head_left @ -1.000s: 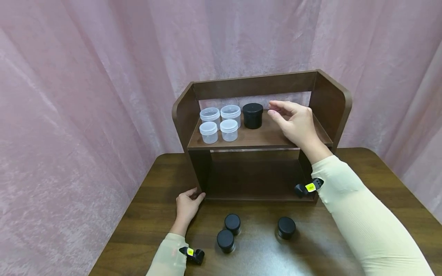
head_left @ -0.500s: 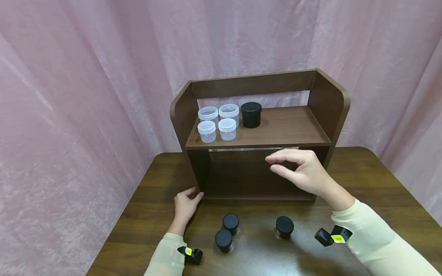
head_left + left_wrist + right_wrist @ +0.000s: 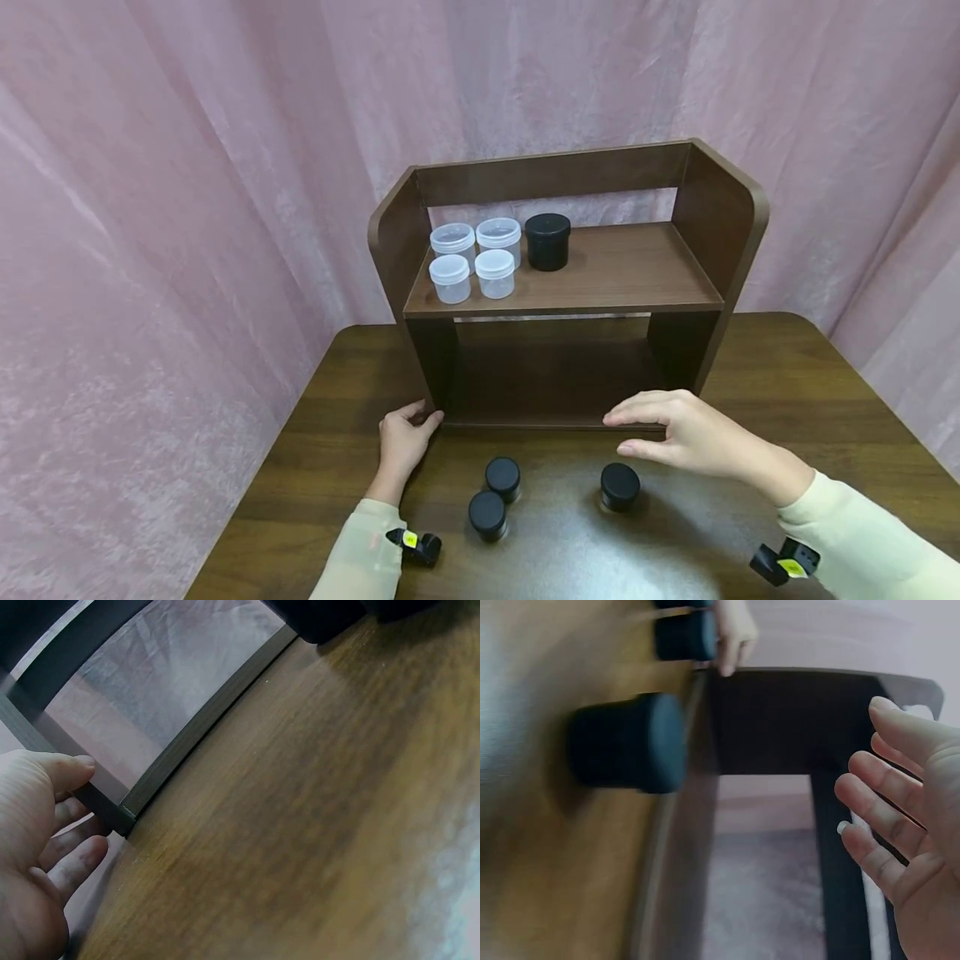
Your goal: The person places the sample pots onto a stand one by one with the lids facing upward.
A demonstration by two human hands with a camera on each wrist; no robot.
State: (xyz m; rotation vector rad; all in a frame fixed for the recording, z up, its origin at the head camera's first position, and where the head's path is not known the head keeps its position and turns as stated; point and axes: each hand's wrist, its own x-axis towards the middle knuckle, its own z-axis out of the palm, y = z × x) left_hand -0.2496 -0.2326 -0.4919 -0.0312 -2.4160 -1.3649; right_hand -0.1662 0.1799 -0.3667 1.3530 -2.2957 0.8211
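My left hand (image 3: pixel 402 446) grips the lower front left corner of a brown two-tier shelf (image 3: pixel 592 292), thumb and fingers on either side of its panel edge (image 3: pixel 109 814). My right hand (image 3: pixel 693 437) hovers with nothing in it, fingers extended and thumb apart, behind and to the right of a small black-lidded jar (image 3: pixel 620 486) on the table. In the right wrist view that black jar (image 3: pixel 626 742) stands off the fingertips (image 3: pixel 855 832). Two more black-lidded jars, one behind (image 3: pixel 503 477) and one in front (image 3: pixel 487 515), stand close together nearer my left hand.
On the upper tier, at the left, several translucent white-lidded jars (image 3: pixel 495 279) stand in two rows. A larger black jar (image 3: pixel 547 246) is right of them. The shelf stands on a wooden table (image 3: pixel 300 483) before a pink curtain (image 3: pixel 225 167).
My right hand has come down from the upper tier beside the large black jar to above the table, near the lone black-lidded jar. The left hand keeps its hold on the shelf.
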